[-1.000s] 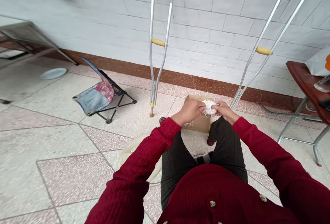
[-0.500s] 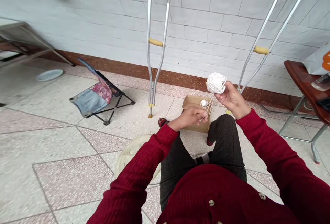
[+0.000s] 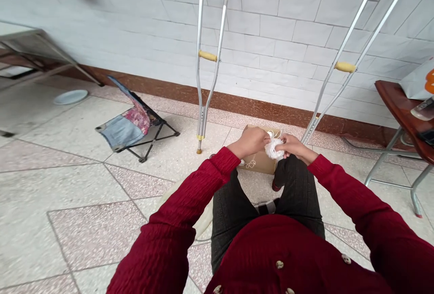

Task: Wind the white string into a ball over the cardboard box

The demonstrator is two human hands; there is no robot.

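Observation:
A white ball of yarn [image 3: 274,148] is held between my hands above my knees. My right hand [image 3: 295,146] grips it from the right, thumb and fingers closed on it. On its left side, my left hand [image 3: 254,141] pinches the white strand, its fingertips close against the ball. Below both hands an open cardboard box [image 3: 259,163] rests on the floor between my feet. Loose loops of white yarn [image 3: 251,164] lie in it, partly hidden by my left hand.
Two crutches lean on the tiled wall, a left crutch [image 3: 202,122] and a right crutch [image 3: 327,77]. A folding chair [image 3: 127,124] stands at the left, with a pale plate [image 3: 70,97] behind it. A brown stool [image 3: 403,118] holding a bag is at the right.
My right hand has brought the yarn ball down and left, from above the box to my left hand. My left hand has risen slightly and now meets the ball.

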